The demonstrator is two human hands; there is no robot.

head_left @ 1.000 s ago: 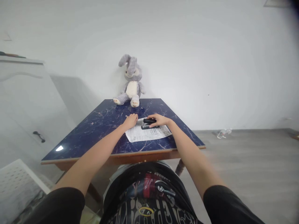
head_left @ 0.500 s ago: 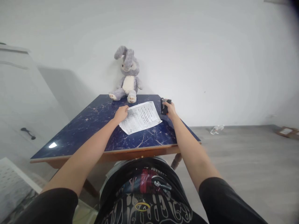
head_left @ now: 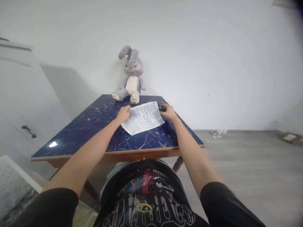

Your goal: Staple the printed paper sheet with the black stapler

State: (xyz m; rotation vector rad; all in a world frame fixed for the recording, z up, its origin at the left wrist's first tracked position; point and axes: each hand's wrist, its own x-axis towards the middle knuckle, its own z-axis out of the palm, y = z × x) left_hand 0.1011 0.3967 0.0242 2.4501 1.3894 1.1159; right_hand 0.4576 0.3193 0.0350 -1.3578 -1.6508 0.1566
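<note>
A printed sheet of paper (head_left: 143, 118) lies tilted over the blue marbled table (head_left: 94, 126). My left hand (head_left: 123, 114) pinches its upper left corner between closed fingers. At the sheet's upper right edge, my right hand (head_left: 169, 112) is closed around a small black device (head_left: 162, 108), which looks like a stapler or punch. The device is right beside the paper's edge; whether the two touch is unclear. Most of the device is hidden by my fingers.
A grey plush rabbit (head_left: 133, 75) sits at the table's back edge against the wall. A white cabinet (head_left: 21, 104) stands at the left. On the floor at the right lie a clear plastic item (head_left: 220, 133) and a cardboard box (head_left: 290, 137).
My right hand has moved left to the paper's edge and turned the black device, which now shows a smaller side. My left hand keeps its pinch on the paper.
</note>
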